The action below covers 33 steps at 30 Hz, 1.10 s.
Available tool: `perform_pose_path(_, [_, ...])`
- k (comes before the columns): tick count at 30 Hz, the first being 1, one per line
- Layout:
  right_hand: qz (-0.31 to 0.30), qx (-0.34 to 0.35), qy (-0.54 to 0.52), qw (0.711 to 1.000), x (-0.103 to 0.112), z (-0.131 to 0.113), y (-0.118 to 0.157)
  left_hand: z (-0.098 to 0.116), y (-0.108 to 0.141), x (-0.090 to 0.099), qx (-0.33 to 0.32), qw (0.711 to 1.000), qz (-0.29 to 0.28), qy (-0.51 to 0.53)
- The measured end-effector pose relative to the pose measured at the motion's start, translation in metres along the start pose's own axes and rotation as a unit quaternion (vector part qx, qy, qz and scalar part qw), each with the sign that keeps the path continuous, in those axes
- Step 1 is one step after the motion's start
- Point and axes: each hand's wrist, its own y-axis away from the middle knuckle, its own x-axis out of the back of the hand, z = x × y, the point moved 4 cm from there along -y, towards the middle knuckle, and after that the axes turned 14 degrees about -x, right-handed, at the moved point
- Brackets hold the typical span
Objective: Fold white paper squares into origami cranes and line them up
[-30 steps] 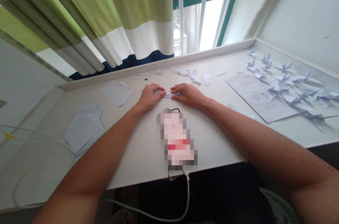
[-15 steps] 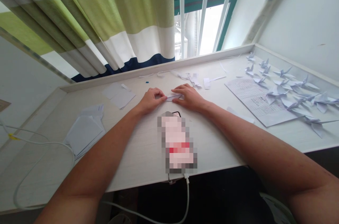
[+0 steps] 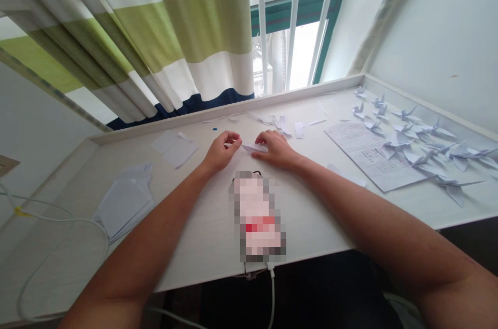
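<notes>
A small white piece of folded paper with a pointed left end lies between my hands, just above the desk. My right hand grips its right part between thumb and bent fingers. At the pointed end, my left hand has thumb and fingertips pinched together on the tip. My right fingers hide part of the paper. Nearer to me lies a phone, its screen pixelated, with a white cable plugged into its lower end.
Several folded paper cranes stand at the right, some on a written sheet. A stack of white paper lies at the left, with loose sheets behind it. Paper scraps lie toward the raised back edge. A cable loops at far left.
The view has shifted slightly. My right hand's fingers have curled in more, and more of the folded paper's pointed end shows. My left fingertips have moved to the very tip.
</notes>
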Motion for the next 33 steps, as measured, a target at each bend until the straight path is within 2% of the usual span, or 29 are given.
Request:
perform_pose_path(2, [0.000, -0.016, -0.083, 0.996, 0.002, 0.001, -0.001, 0.001, 0.000, 0.000, 0.010, 1.000, 0.018, 0.012])
perform_pose_path(4, [0.002, -0.032, -0.198, 0.980, 0.004, 0.002, -0.001, 0.003, 0.001, -0.001, 0.027, 0.998, 0.023, 0.050])
perform_pose_path(6, [-0.010, -0.048, -0.326, 0.944, 0.005, 0.000, 0.000, 0.008, 0.002, -0.006, 0.043, 0.993, -0.003, 0.108])
perform_pose_path(8, [-0.042, -0.064, -0.431, 0.899, 0.003, -0.003, 0.001, 0.016, 0.005, -0.013, 0.042, 0.983, -0.058, 0.167])
perform_pose_path(9, [-0.057, -0.069, -0.463, 0.882, 0.001, -0.005, 0.002, 0.021, 0.005, -0.016, 0.027, 0.979, -0.080, 0.186])
perform_pose_path(11, [-0.073, -0.075, -0.493, 0.864, -0.001, -0.010, 0.003, 0.029, 0.006, -0.018, -0.003, 0.974, -0.090, 0.207])
perform_pose_path(16, [-0.101, -0.078, -0.499, 0.857, -0.003, -0.018, 0.008, 0.037, 0.005, -0.017, -0.004, 0.974, -0.043, 0.224])
perform_pose_path(22, [-0.159, -0.069, -0.493, 0.853, 0.002, -0.023, 0.013, 0.046, 0.008, -0.025, -0.006, 0.960, -0.061, 0.274])
perform_pose_path(25, [-0.175, -0.033, -0.467, 0.866, 0.007, -0.023, 0.015, 0.046, 0.009, -0.025, 0.004, 0.962, -0.053, 0.268])
perform_pose_path(29, [-0.131, -0.010, -0.440, 0.888, 0.012, -0.017, 0.015, 0.043, 0.010, -0.024, 0.027, 0.964, -0.050, 0.260])
perform_pose_path(33, [-0.114, -0.010, -0.442, 0.890, 0.010, -0.012, 0.012, 0.043, 0.010, -0.023, 0.044, 0.965, -0.038, 0.256])
